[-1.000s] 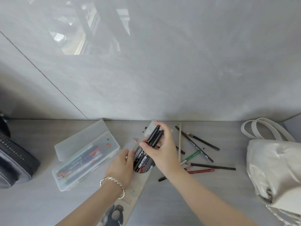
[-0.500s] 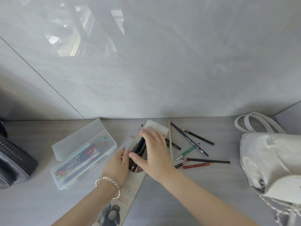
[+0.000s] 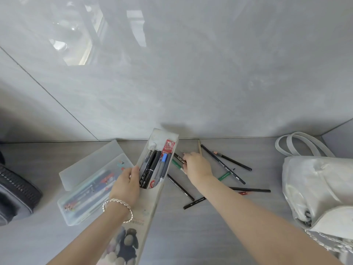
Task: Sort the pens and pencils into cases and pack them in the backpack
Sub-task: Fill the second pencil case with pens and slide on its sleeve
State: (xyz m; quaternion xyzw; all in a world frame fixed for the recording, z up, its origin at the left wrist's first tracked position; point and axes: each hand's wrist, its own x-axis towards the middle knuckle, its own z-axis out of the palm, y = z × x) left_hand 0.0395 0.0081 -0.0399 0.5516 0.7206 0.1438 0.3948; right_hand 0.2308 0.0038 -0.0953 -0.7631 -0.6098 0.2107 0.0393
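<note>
On the grey worktop (image 3: 181, 236), near the middle, the left hand (image 3: 127, 185) holds a long frosted plastic pencil case (image 3: 152, 213) by its side. Its grip is closed around the case: the thumb lies on the front edge and the fingers go round the back. The case is tipped up, with its far end raised in front of the wall. Black and grey pens (image 3: 152, 169) are packed side by side inside it, and one has a blue cap. A silver bracelet (image 3: 118, 202) sits on the left wrist.

Just to the right of the case, the right hand (image 3: 196, 166) reaches down to the loose pencils (image 3: 222, 165) spread out on the worktop. Its fingertips (image 3: 185, 156) are bent down onto a black pencil with white letters (image 3: 179, 158). Only the back of this hand shows, so I cannot tell if its grip has hold of the pencil or just touches it. Most of the other pencils are black. A green pencil (image 3: 224, 175) and a red pencil (image 3: 242, 192) poke out from under the right arm.

Left of the case lies a clear plastic box (image 3: 91, 186) with its lid open, full of coloured pens. A shiny white backpack (image 3: 315, 188) sits at the far right, well apart from both cases. A dark grey bag (image 3: 15, 194) with a zip is at the left edge.
</note>
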